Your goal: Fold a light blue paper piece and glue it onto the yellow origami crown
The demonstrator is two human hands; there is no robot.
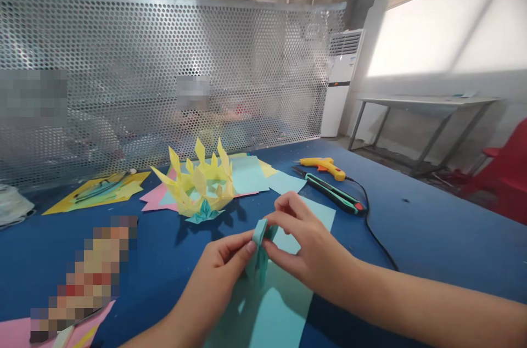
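A small piece of folded teal paper (259, 243) is held upright between both hands. My left hand (218, 265) pinches it from the left with thumb and forefinger. From the right, my right hand (307, 243) grips its upper edge between thumb and fingertips. Beneath the hands lies a large light-teal paper sheet (280, 309). Beyond them stands a yellow paper crown (201, 183) with pointed tips, and a folded teal paper piece (205, 212) sits at its front base.
To the right lie a yellow glue gun (323, 166) with a black cord and a black-and-teal utility knife (333, 189). Coloured paper sheets (247, 172) lie behind the crown, more yellow paper (94, 191) at left. A perforated metal panel (164, 62) borders the blue table (432, 238).
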